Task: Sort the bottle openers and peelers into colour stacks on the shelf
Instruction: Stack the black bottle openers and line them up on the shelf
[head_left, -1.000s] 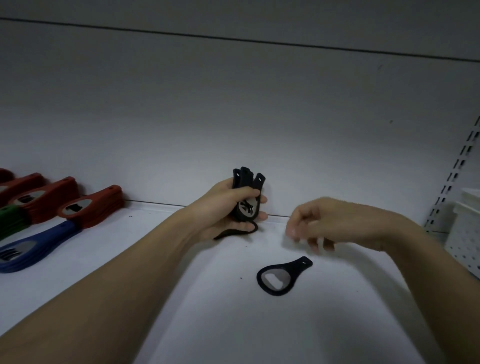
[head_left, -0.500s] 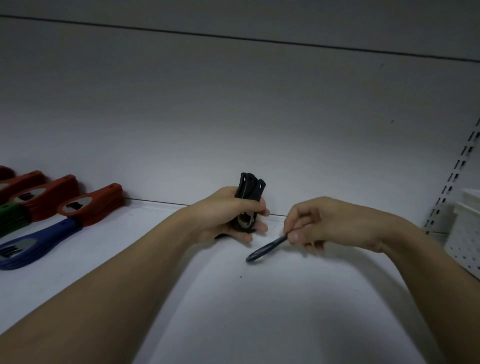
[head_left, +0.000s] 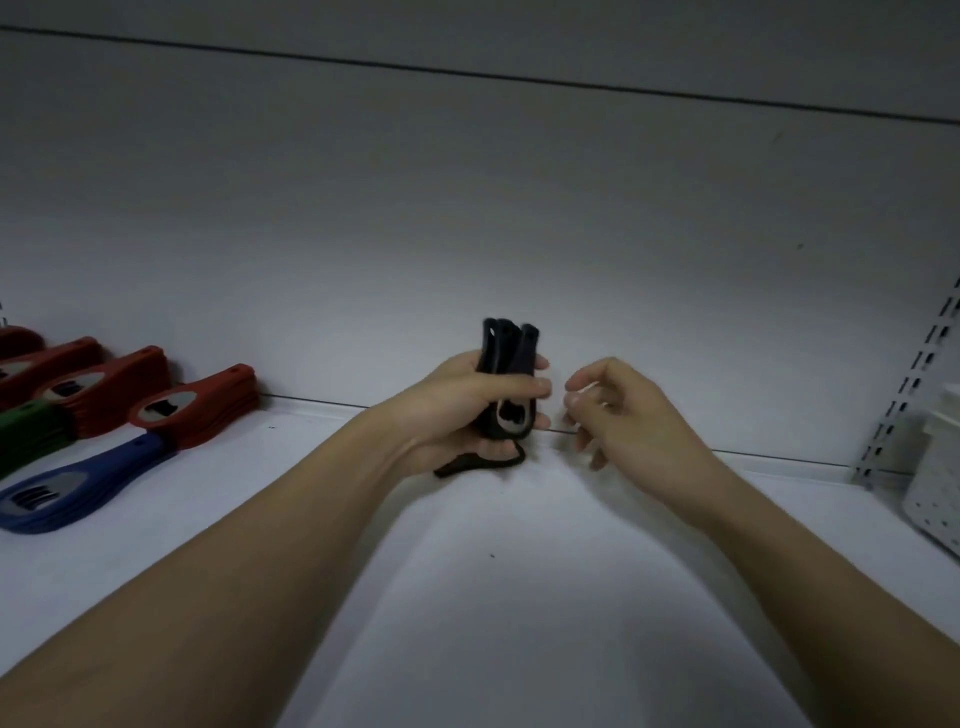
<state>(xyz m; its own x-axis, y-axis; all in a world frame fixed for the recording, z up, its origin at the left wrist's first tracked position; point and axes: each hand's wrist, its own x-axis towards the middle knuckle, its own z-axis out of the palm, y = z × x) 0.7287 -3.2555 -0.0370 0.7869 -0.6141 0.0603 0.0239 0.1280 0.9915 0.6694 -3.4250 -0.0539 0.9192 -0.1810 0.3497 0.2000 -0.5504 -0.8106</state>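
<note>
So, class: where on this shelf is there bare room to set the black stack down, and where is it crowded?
Bare shelf lies between the two forearms, in front of the left hand gripping the black openers. More lies between the right hand and the white basket. The far left is crowded: red stacks, a green stack, a blue stack.

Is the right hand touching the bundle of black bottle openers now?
Apart. The head view shows white shelf wall between the right hand and the black bottle openers, which the left hand grips.
</note>
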